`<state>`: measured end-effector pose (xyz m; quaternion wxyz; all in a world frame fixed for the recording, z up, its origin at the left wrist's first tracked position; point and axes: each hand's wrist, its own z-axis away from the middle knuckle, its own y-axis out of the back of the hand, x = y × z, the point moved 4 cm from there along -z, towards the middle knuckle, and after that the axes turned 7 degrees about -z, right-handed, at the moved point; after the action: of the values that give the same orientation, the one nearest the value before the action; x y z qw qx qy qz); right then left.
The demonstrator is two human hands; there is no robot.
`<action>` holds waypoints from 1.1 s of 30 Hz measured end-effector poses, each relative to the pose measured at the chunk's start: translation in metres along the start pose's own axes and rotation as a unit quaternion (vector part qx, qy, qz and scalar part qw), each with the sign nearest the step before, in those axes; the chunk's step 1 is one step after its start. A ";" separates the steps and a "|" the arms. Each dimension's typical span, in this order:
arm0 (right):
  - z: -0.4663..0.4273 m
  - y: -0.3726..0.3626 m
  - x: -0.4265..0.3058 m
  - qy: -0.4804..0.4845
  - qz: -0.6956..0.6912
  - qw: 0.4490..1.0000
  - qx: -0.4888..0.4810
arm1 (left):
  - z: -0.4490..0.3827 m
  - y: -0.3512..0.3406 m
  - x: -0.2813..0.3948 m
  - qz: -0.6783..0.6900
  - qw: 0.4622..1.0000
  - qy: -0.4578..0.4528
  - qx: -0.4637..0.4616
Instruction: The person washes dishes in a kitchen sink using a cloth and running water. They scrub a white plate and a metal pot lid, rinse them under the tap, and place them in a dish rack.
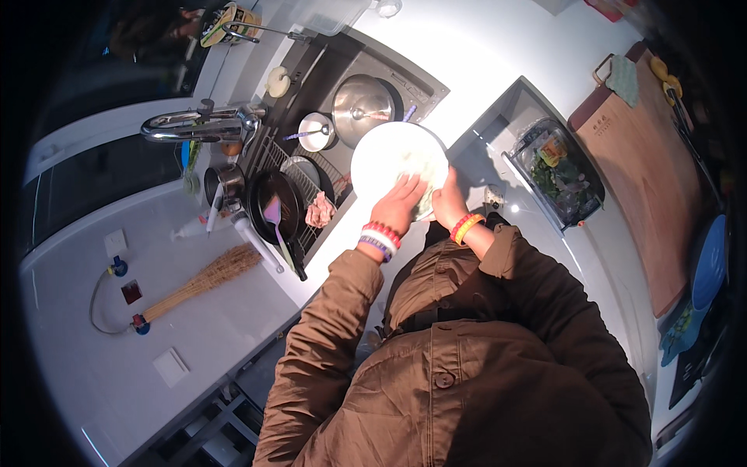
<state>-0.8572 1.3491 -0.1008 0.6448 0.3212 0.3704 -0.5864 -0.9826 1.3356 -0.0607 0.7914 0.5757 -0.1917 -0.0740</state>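
Note:
A round white plate or shallow bowl point(390, 157), very bright in the light, is held before me near the front edge of the counter. My right hand point(444, 201) grips its right rim. My left hand point(402, 201) lies with spread fingers over its lower part, on or just above a pale, blurred patch inside; what that patch is, I cannot tell. Beyond the plate, in the sink, stands a stainless steel bowl point(356, 105) with a spoon, and a small white bowl point(316, 132) with a purple-handled spoon beside it.
Left of the plate are a wire rack with raw meat point(320, 210), a black frying pan point(262, 204) with a spatula, a saucepan point(224, 182) and a straw whisk broom point(204, 280). A chrome faucet point(198, 125) overhangs. At right, an open bin point(560, 187) holds vegetable scraps beside a wooden cutting board point(636, 175).

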 end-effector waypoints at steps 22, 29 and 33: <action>0.004 0.004 0.018 -0.015 -0.042 0.998 0.036 | -0.009 0.010 0.025 -0.044 0.998 -0.016 0.030; 0.008 0.004 0.013 -0.031 -0.036 0.999 0.006 | 0.008 0.012 0.007 -0.125 0.988 0.062 0.069; 0.015 0.004 -0.007 -0.099 -0.132 0.986 -0.005 | 0.032 0.001 -0.001 -0.092 0.989 0.097 0.056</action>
<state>-0.8519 1.3402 -0.0873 0.5967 0.2067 0.3465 -0.6937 -0.9963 1.3079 -0.0518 0.7622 0.6392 -0.0639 -0.0797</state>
